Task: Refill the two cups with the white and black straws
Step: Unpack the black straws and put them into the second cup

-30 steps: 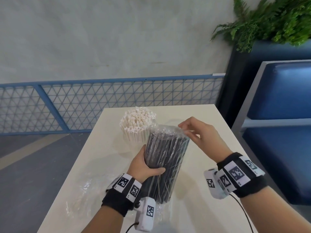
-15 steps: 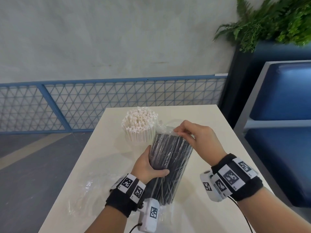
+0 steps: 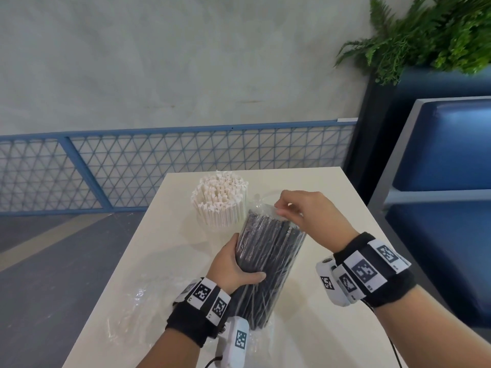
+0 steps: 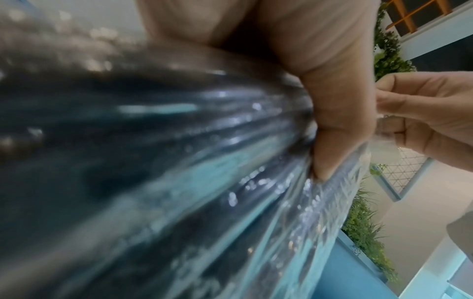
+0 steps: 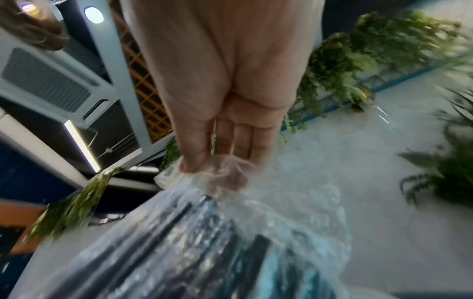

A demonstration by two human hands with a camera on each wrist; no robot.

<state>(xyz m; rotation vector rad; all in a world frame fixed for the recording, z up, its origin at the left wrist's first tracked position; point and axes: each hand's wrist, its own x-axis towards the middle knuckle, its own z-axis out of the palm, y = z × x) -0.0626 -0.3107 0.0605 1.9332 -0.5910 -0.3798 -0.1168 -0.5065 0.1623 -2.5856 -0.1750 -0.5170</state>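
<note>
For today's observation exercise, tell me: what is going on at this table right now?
A person is unwrapping a bundle of black straws. The left hand grips the bundle around its middle, holding it tilted above the table, while the right hand pinches the clear plastic wrap at its top end. The white straws already stand bunched upright behind it. Loose clear plastic lies on the table's near left.

On the table (image 3: 305,181), my left hand (image 3: 233,264) grips the straw pack (image 3: 268,261) at its left side, while my right hand (image 3: 308,216) pinches its wrap at the top. The cup of straws (image 3: 220,200) stands behind the pack, to the left. A loose wrapper (image 3: 138,314) lies left of my left wrist.
</note>
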